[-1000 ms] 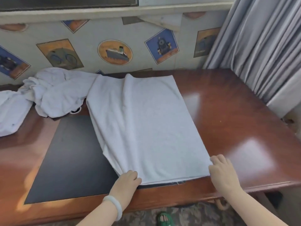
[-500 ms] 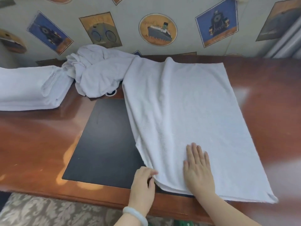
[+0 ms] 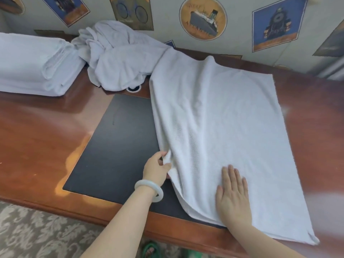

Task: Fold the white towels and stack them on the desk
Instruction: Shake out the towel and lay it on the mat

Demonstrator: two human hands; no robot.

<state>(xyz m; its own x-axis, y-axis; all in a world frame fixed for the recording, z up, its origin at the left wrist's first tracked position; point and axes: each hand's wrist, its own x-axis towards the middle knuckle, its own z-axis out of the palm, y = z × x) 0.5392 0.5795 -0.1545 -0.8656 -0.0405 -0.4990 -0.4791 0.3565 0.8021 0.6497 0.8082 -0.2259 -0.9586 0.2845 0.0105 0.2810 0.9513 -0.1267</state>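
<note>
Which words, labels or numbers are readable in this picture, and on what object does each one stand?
"ATLANTIC": lower arc of the round ship emblem on the wallpaper; last letter faint.
Upper arc of that emblem: too blurred to read.
Caption on the bicycle picture: too blurred.
Blue locomotive picture: lettering too blurred.

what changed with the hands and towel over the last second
The right hand left the near right corner of the towel and now lies flat on it. The left hand moved from the near left corner up the left edge, pinching it. The crumpled pile stayed put.
</note>
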